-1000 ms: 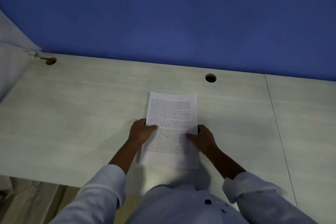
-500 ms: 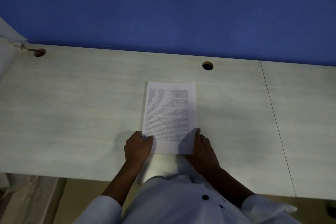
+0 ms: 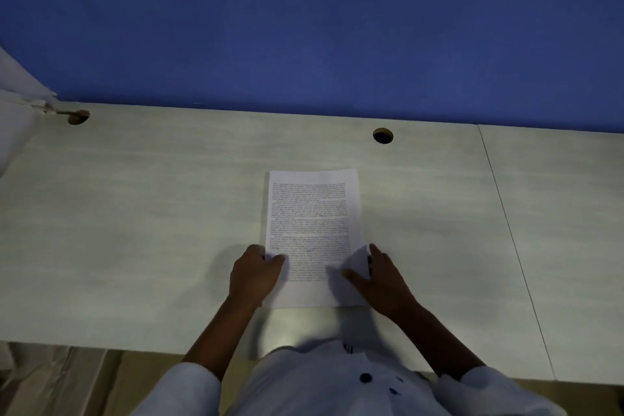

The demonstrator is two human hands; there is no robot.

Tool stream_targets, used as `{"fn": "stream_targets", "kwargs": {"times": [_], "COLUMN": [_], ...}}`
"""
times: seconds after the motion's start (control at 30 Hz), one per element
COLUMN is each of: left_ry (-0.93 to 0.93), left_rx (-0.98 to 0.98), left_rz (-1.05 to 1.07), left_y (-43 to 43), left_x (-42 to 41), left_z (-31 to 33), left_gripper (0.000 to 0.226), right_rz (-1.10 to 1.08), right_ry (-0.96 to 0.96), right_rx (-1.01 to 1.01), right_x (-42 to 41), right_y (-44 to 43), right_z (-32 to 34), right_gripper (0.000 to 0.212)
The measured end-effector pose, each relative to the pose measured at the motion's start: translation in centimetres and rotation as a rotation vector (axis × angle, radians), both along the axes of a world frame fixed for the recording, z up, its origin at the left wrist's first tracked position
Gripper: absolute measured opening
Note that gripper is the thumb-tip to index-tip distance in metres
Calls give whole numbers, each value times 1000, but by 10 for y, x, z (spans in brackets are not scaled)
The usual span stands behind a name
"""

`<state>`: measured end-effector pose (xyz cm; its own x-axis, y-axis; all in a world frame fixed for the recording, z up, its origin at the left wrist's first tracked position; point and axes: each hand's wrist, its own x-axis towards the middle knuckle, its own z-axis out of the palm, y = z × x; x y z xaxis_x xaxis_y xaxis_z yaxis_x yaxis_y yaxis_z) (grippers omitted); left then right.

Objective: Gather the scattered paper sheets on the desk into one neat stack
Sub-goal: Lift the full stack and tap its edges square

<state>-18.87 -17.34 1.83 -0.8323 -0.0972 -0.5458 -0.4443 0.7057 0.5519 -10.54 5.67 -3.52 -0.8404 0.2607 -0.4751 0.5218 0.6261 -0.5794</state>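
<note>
One stack of printed white paper sheets (image 3: 310, 213) lies flat in the middle of the pale wooden desk (image 3: 135, 230), long side running away from me. My left hand (image 3: 255, 275) grips the stack's lower left edge, thumb on top of the page. My right hand (image 3: 380, 275) holds the lower right edge, thumb lying on the page and fingers along the side, where a corner of paper lifts a little. No other loose sheets show on the desk.
A blue wall rises behind the desk. Two round cable holes sit near the back edge, one at the left (image 3: 78, 116) and one behind the stack (image 3: 383, 135). A seam (image 3: 506, 230) splits the desk at the right. White material (image 3: 17, 94) hangs at far left.
Both hands slid down from the middle of the stack's sides to its lower corners, and the camera view shifted slightly. The stack stays in about the same place on the desk.
</note>
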Motion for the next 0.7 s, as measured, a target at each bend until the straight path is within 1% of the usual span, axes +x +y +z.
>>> {"fn": "stream_targets", "kwargs": {"times": [0.03,0.1,0.17,0.27,0.33,0.43,0.53,0.57,0.6,0.67,0.7], "left_ry": [-1,3,1,-6,-4,12,17,52,131,363,466], "left_rx": [12,28,52,44,17,-20,-25,-69,-159,-326,-350], "left_rz": [0,-10,-13,-31,-46,-67,-54,-59,-103,-270,-348], "left_y": [4,11,18,27,34,39,38,37,37,40,43], "left_x": [-11,-36,-64,-104,-122,-133,-134,-133,-130,-123,-120], "left_z": [2,7,10,12,9,-2,-14,-18,-23,-31,-35], "left_gripper": [53,54,55,54,52,44,43,48,55,67,67], "right_rz": [-25,-37,-36,-33,-40,-53,-55,-65,-64,-7,63], "right_ry": [22,24,30,39,12,-11,-28,-23,17,195,290], "right_rx": [-13,-14,-2,-17,-12,19,56,105,195,384,431], "right_x": [-12,-39,-71,-114,-135,-149,-149,-149,-150,-153,-156], "right_y": [3,13,8,13,15,13,14,13,12,2,-7], "right_z": [0,-10,24,38,40,35,24,24,22,22,24], "right_gripper": [104,101,90,65,56,56,71,75,76,70,65]}}
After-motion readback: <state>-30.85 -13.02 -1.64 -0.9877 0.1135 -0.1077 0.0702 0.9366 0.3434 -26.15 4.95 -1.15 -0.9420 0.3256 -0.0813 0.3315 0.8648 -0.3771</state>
